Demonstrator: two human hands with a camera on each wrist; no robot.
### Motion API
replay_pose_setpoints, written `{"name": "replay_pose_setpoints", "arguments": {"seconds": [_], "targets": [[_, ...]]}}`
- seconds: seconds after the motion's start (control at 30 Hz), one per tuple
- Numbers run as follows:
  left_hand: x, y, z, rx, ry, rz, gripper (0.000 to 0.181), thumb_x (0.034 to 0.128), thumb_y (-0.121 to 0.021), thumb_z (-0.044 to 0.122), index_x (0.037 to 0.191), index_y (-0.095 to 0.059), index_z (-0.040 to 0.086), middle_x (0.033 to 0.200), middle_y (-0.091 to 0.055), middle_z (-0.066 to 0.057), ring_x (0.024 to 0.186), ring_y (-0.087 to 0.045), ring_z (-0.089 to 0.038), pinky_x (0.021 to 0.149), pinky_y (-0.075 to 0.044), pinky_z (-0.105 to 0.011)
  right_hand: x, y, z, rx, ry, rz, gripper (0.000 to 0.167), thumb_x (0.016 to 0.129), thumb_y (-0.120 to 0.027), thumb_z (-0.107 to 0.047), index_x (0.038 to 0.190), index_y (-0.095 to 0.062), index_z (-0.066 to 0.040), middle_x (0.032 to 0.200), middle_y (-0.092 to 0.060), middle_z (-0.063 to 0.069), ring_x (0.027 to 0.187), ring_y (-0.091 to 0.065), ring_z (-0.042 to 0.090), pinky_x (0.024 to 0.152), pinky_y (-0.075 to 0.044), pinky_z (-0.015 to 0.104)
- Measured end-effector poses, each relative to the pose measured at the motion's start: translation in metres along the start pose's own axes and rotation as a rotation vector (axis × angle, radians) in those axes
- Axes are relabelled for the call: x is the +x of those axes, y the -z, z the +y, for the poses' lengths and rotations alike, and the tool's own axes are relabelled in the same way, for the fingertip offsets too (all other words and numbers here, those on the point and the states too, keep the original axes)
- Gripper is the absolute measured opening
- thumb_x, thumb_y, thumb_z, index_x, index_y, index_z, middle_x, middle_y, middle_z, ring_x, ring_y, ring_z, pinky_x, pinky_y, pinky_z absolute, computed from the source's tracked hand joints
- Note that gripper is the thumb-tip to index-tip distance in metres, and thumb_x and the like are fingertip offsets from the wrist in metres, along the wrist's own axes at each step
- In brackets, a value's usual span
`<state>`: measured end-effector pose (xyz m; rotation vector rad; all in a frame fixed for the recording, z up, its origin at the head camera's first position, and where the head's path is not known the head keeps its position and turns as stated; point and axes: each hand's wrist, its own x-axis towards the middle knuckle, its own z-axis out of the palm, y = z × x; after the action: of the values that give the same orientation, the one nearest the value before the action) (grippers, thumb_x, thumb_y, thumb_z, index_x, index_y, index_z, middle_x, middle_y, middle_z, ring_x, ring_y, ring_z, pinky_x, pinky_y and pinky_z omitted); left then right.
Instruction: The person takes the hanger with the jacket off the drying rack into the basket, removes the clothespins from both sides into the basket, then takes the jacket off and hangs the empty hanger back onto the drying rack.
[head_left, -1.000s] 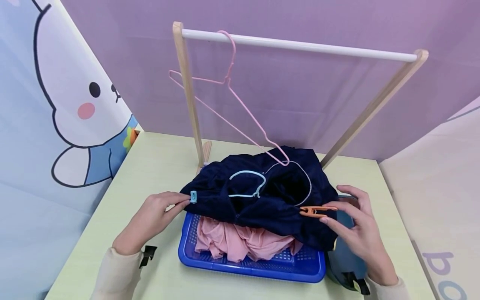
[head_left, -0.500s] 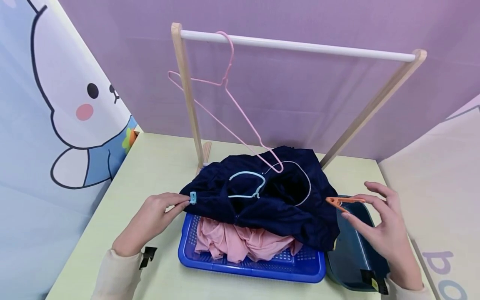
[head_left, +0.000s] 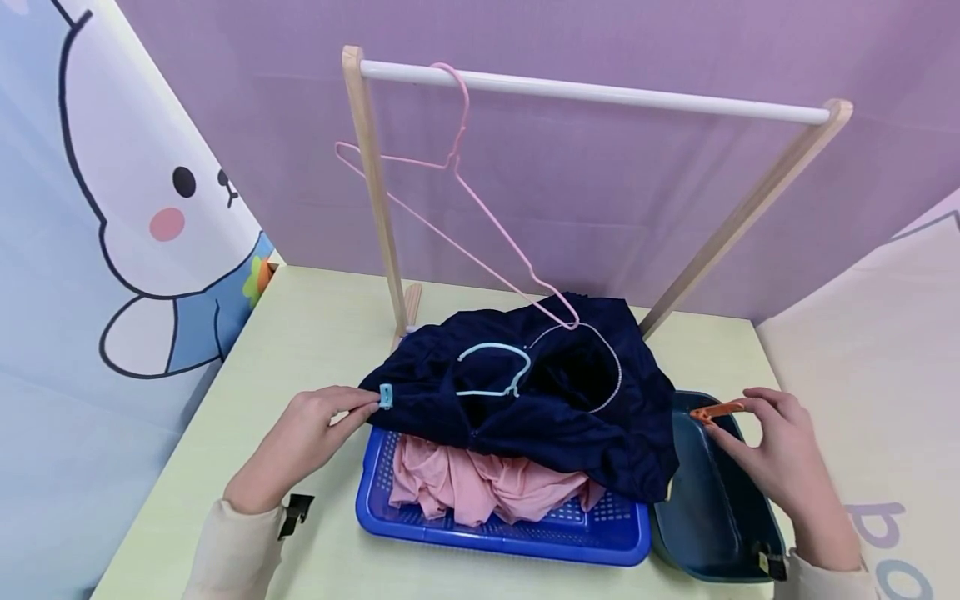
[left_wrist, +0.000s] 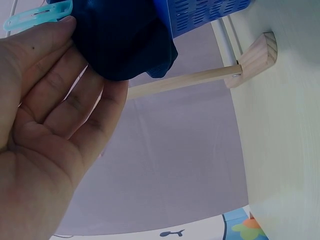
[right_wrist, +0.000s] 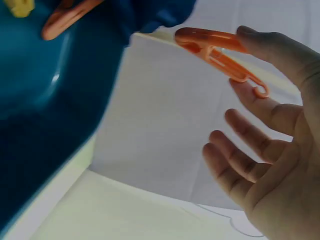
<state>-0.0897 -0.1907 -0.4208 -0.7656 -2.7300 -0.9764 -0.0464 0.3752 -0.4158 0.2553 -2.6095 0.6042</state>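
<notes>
My left hand [head_left: 311, 437] pinches the left edge of a navy garment [head_left: 540, 450], right beside a light blue clothespin [head_left: 386, 396] on that edge. In the left wrist view, the thumb lies just under the light blue clothespin [left_wrist: 37, 15] and the fingers are against the navy cloth [left_wrist: 120, 40]. Between thumb and forefinger, my right hand [head_left: 787, 454] pinches an orange clothespin [head_left: 716, 411] over the dark green bin [head_left: 693, 500]. A light blue hanger [head_left: 525, 371] shows partly through the garment's neck, its remainder hidden by cloth.
Under the garment, a blue basket [head_left: 510, 546] holds pink cloth [head_left: 487, 483]. Behind stands a rack with a white bar [head_left: 600, 90], where a pink hanger [head_left: 495, 225] hangs. Another orange clothespin [right_wrist: 70, 20] and a yellow item [right_wrist: 20, 7] are in the green bin.
The right hand has moved right with the orange clothespin, from the garment's right side to over the green bin. The pink hanger swings slightly. The left hand stays put.
</notes>
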Motion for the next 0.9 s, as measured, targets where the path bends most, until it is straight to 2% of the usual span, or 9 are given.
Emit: {"name": "replay_pose_setpoints", "arguments": {"seconds": [0.23,0.43,0.67,0.9], "targets": [[0.000,0.000,0.000,0.003,-0.005,0.005,0.020,0.0900,-0.073,0.002,0.109,-0.077,0.007,0.103,-0.074,-0.003,0.096,-0.071,-0.021,0.081,-0.059,-0.041,-0.007,-0.012,0.013,-0.140,-0.068,-0.142,0.041,0.065,-0.089,-0.008,0.089,-0.063,0.012,0.103,-0.055,0.036,0.092,-0.051,0.053,0.077,-0.042,0.064],[0.000,0.000,0.001,-0.002,0.008,-0.010,0.021,0.0904,-0.073,0.002,0.110,-0.077,0.006,0.104,-0.074,-0.003,0.097,-0.071,-0.022,0.081,-0.059,-0.041,-0.012,-0.019,0.016,-0.187,-0.140,-0.292,0.037,0.071,-0.088,-0.016,0.085,-0.065,0.009,0.102,-0.054,0.037,0.087,-0.053,0.054,0.074,-0.046,0.064],[0.000,0.000,0.000,-0.001,0.005,-0.002,0.020,0.0908,-0.073,0.003,0.110,-0.077,0.006,0.104,-0.074,-0.003,0.097,-0.071,-0.022,0.082,-0.059,-0.041,-0.013,-0.023,0.013,-0.197,-0.163,-0.316,0.037,0.072,-0.087,-0.016,0.088,-0.066,0.010,0.103,-0.054,0.035,0.089,-0.053,0.053,0.073,-0.047,0.063],[0.000,0.000,-0.001,-0.006,0.001,-0.003,0.020,0.0905,-0.073,0.002,0.110,-0.077,0.006,0.104,-0.074,-0.003,0.097,-0.071,-0.021,0.081,-0.059,-0.040,-0.012,-0.022,0.012,-0.200,-0.180,-0.319,0.041,0.075,-0.083,-0.014,0.098,-0.063,0.014,0.107,-0.053,0.037,0.094,-0.051,0.055,0.079,-0.045,0.064]]}}
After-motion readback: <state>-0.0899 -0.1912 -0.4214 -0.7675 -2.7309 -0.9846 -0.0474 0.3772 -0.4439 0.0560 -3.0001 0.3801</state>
